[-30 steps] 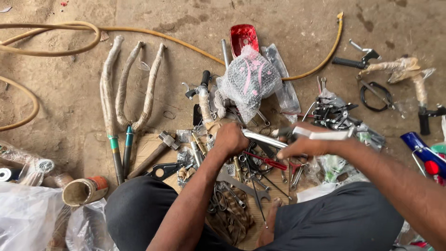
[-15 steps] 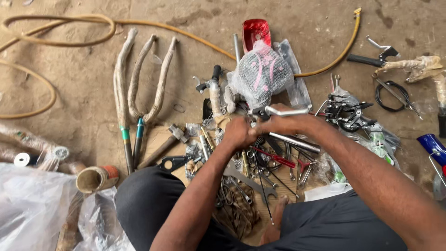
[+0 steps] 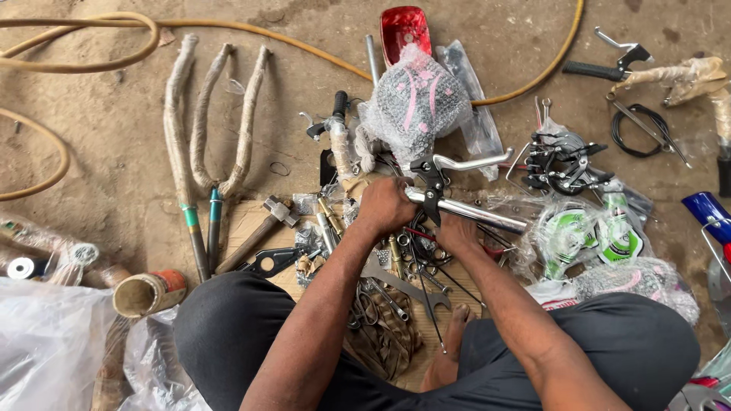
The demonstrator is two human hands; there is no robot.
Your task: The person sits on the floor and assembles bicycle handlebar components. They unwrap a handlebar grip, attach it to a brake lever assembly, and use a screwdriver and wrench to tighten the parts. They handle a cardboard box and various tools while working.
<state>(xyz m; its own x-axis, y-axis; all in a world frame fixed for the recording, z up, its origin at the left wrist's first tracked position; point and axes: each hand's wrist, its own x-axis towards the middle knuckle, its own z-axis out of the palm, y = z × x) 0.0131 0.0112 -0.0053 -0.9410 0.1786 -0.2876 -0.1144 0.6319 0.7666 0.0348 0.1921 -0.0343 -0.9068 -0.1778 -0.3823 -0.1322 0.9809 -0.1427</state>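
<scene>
The person sits on the floor (image 3: 106, 152) and works on a shiny metal bar (image 3: 468, 214). The left hand (image 3: 386, 204) is closed tight around one end of the bar. The right hand (image 3: 455, 232) sits under the bar, near a black clamp (image 3: 432, 196) with a silver lever (image 3: 474, 161); its fingers are partly hidden, so I cannot tell how tightly they hold.

The bar is just in front of the knees, above a pile of small tools. It looks like the person is fitting the clamp onto the bar. The next move likely needs a steady bar and a careful turn or push on the clamp.

The bar is smooth, round and shiny. The lever is thin and curved. Behind them, a lumpy bundle in bubble wrap (image 3: 415, 103) looks soft. A hammer (image 3: 255, 236) with a wooden handle lies to the left.
</scene>
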